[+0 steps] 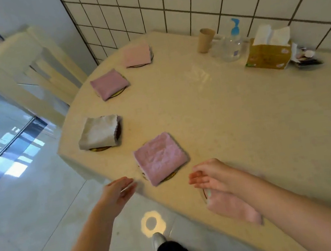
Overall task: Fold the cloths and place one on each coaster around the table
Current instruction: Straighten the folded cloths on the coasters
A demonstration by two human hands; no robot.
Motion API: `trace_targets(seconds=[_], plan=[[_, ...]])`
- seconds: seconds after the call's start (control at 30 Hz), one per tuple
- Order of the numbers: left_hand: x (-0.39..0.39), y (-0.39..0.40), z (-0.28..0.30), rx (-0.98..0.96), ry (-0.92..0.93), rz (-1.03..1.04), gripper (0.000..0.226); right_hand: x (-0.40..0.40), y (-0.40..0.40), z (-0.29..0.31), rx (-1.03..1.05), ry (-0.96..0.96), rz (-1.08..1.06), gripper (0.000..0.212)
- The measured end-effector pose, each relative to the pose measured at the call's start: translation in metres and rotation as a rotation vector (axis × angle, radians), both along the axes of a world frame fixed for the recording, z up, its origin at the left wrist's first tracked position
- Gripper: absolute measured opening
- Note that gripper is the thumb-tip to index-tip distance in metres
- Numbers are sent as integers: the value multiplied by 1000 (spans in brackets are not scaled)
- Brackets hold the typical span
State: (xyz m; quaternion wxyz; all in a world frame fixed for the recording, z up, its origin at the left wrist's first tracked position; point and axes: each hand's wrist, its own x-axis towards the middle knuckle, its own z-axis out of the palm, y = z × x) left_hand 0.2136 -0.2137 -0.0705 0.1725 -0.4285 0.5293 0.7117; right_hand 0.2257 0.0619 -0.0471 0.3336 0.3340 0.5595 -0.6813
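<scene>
A cream, round-edged stone bench point(234, 114) stands against a white tiled wall. Along its left edge lie four folded cloths, each on a round coaster: a pale pink folded cloth point(137, 55) farthest, a mauve folded cloth point(108, 84), a grey folded cloth point(98, 132), and a pink terry folded cloth point(160, 158) nearest the front edge. A fifth pink cloth point(233, 206) lies on a coaster at the front edge, partly under the right forearm. Two more coasters at the right edge appear to carry cloths, though they are cut off. The left hand point(118, 194) hovers just off the bench edge, fingers straight and together, holding nothing. The right hand point(210, 177) hovers above the bench, fingers loosely curled, empty. The task looks nearly or fully finished.
</scene>
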Motion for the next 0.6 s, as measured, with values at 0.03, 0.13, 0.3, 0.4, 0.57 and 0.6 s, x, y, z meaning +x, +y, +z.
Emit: trace_targets(seconds=[0.03,0.13,0.3,0.4,0.57,0.6], plan=[[-16,-21,1,6,-1,7,3,-8,-18,-4,-19,-50,-60,9],[-62,-62,2,14,16,39,7,-21,-49,-15,-78,-156,-209,5],[-127,-109,-8,12,12,102,8,-33,-80,-30,-59,-195,-377,22],[-155,-121,-10,58,6,117,27,-39,-89,-36,0,-213,-439,18],[-171,-118,-23,62,-62,126,35,-45,-94,-38,77,-247,-432,13],[-171,-116,-24,71,-70,123,38,-45,-95,-38,89,-246,-426,14]])
